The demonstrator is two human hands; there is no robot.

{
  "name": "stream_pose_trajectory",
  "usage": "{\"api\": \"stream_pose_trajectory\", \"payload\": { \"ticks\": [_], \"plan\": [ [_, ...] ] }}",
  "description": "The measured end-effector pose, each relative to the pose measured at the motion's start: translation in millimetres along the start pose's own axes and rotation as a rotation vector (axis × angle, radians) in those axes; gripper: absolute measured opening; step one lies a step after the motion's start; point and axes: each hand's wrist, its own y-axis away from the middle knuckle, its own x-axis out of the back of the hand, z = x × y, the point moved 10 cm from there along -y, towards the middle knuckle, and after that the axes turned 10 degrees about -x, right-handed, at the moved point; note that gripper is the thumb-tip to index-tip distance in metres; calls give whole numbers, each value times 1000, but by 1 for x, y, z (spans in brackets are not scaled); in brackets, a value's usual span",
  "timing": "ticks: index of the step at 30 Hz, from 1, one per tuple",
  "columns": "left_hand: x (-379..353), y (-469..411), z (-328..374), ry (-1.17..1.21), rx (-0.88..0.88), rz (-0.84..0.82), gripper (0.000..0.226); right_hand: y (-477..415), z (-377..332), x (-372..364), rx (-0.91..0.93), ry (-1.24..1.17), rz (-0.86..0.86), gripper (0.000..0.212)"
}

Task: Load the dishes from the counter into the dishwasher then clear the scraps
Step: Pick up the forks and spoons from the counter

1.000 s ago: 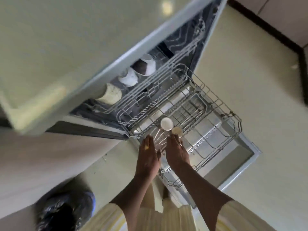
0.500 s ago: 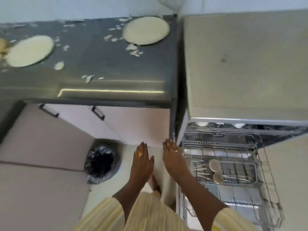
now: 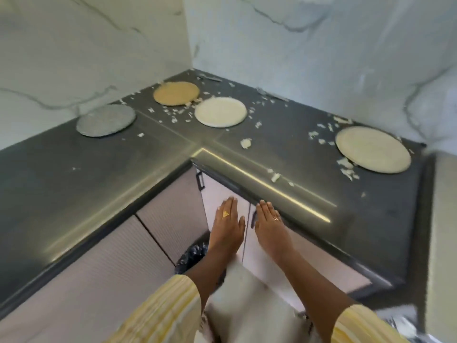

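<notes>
Marble-veined walls (image 3: 86,45) are meeting in a corner behind a dark L-shaped desk (image 3: 61,174); along it, from the left, a grey plate (image 3: 106,120) is lying flat, then a tan plate (image 3: 176,93) near the corner, a white plate (image 3: 220,112) just beside it, and a larger cream plate (image 3: 373,149) well apart at the right end; pale scraps (image 3: 246,143) are lying scattered around the last three. Below the desk edge, the left hand (image 3: 226,226) and the right hand (image 3: 270,226) are hovering side by side before the cabinet doors (image 3: 170,224), fingers (image 3: 231,204) straight and together, holding nothing; a black-lined bin (image 3: 190,256) is showing under the left wrist. Four plates are waiting, so loading is looking well short of done. Trouble is likely coming from the scraps: some are touching plate rims, so a careless lift may be dragging crumbs onto the floor; flat plates on a slick top are offering little to grip, and a hasty pinch may be letting one slide or drop.
</notes>
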Motion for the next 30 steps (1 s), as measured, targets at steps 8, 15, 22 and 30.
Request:
{"api": "stream_pose_trajectory", "payload": {
  "ticks": [8, 15, 22, 30],
  "plan": [
    [62, -133, -112, -216, -14, 45, 57, -148, -45, 19, 2, 39, 76, 51],
    [67, -235, -152, -274, 16, -9, 57, -247, -2, 4, -131, 53, 47, 40],
    [62, -372, -191, -246, 41, -23, 56, -382, 70, -6, -272, 137, 0, 34],
    [44, -506, -254, -287, 137, -104, 43, -515, 126, -9, -520, 219, -76, 23]
  ]
}}
